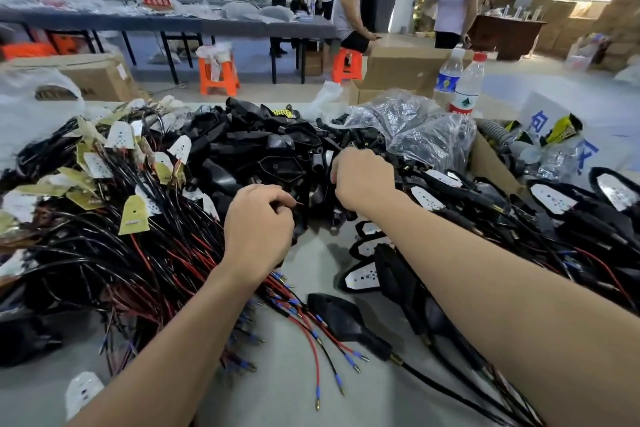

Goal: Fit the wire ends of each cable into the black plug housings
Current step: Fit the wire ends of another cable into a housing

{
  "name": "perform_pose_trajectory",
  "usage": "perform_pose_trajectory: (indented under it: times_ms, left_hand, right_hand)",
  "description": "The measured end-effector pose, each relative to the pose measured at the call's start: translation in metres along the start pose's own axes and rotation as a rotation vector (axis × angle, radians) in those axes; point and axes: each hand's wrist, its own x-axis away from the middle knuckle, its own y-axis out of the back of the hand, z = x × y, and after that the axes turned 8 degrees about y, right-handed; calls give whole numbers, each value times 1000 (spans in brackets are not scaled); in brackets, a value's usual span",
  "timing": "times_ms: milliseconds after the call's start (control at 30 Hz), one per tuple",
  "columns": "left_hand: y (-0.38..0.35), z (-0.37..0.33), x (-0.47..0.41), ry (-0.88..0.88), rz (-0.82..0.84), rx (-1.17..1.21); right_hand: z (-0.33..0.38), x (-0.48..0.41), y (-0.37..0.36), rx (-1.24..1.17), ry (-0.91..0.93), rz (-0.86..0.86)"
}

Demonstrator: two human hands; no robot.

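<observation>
Rightwards, cardboard box (491, 163): set at the table's right edge; a grey hose (498, 130) and crumpled wrappers are held in it.
Clear bag (415, 128): laid just left of the box; small black parts are seen inside.
Black plug housings (277, 149): heaped at the far middle.
Cables (121, 253): piled at left, with wire ends (337, 380) fanned out near.
Left hand (258, 229): curled, a red wire (298, 203) pinched at the fingertips.
Right hand (363, 180): curled into the housings; what is gripped cannot be told.
Table (346, 392): grey.
Room: a long table (138, 22), orange stools (219, 74) and people (353, 10) are seen far off.

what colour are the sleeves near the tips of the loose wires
Blue sleeves, best seen in the head view, lower centre.
</observation>
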Motion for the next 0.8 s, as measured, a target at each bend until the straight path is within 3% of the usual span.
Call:
perform_pose_trajectory:
  times_ms: [67,133,233,300,367,467,533,633,700,800]
  left_hand:
    - [2,-4,3,47,63,156]
    - [5,-9,4,186,202,467]
    - [12,-19,5,514,571,1057]
    - [18,-16,6,600,699,1205]
    - [25,-12,7,658,660,1221]
    - [40,4,1,694,411,1143]
    - [55,16,-8,712,302,1264]
    - [73,30,-16,680,217,1413]
    - [73,33,-15,632,174,1408]
    - [60,36,-7,537,100,1288]
  right_hand:
    - [7,2,3,-161,46,-120]
    - [18,8,7,-424,103,-156]
    - [36,23,4,-847,115,-100]
    - [46,30,-6,-954,108,-57]
    - [51,33,-13,-1040,69,-19]
    - [54,34,-20,-1232,-48,-74]
    - [59,37,-24,-1164,-57,-61]
    - [82,49,-36,-820,107,162]
    - [103,56,-47,-496,215,269]
    - [119,58,-53,-297,233,279]
